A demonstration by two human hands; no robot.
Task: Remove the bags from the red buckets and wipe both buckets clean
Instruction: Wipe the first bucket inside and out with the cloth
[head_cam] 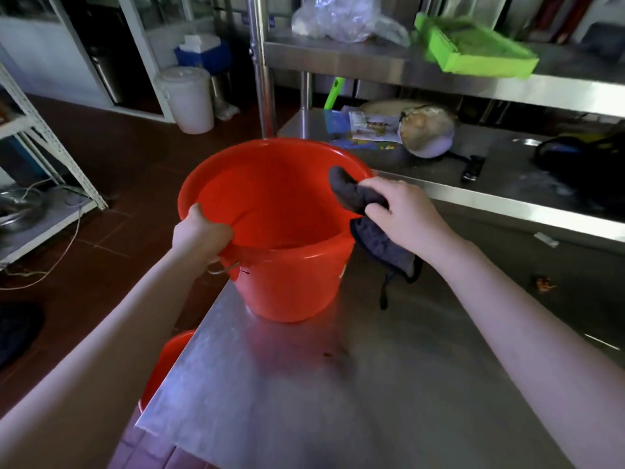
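Head view puts the red bucket (287, 265) upright at the near-left corner of the steel tabletop (338, 401), its inside bare with no bag showing. Your left hand (199, 231) grips the near rim, thumb outside and fingers curled over the lip, just above the wire handle (223, 267). Your right hand (402, 214) has its fingers curled round a dark grey cloth (351, 194), which drapes over the right rim, part inside and part hanging down the outer wall.

Expect thin, smooth plastic: light when empty, a little springy at the rim, and likely to slide or tip on the slick steel once you press sideways. The rim is your best hold, since the rolled lip is the stiffest part; brace opposite wherever the cloth pushes. The cloth is soft and limp, so bunch it in your palm rather than pinching a corner.

A second red bucket (165, 363) peeks out below the tabletop's left edge, mostly hidden; whether a bag sits in it can't be told.
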